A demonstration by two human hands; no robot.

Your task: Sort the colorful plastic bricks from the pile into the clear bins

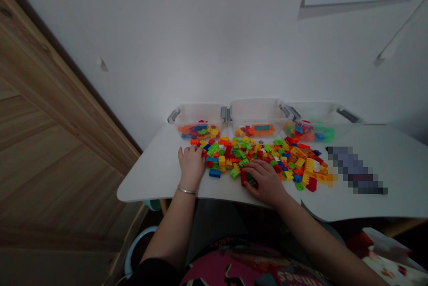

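Observation:
A loose heap of colourful plastic building bricks (257, 157) covers the middle of the white table (394, 188). My left hand (191, 165) lies palm down at the heap's left edge, its fingertips touching orange and blue bricks. A thin metal bangle (186, 190) circles that wrist. My right hand (265, 182) rests at the heap's near edge, its fingers spread over dark red and green bricks (249, 179). Its fingers hide part of those bricks, so I cannot tell whether it holds one.
Behind the heap stand three transparent plastic bins with grey latches, the left bin (199, 119), middle bin (257, 116) and right bin (310, 119), all holding bricks. A pixelated patch (354, 170) covers something on the table's right. A wooden panel (56, 121) stands at the left.

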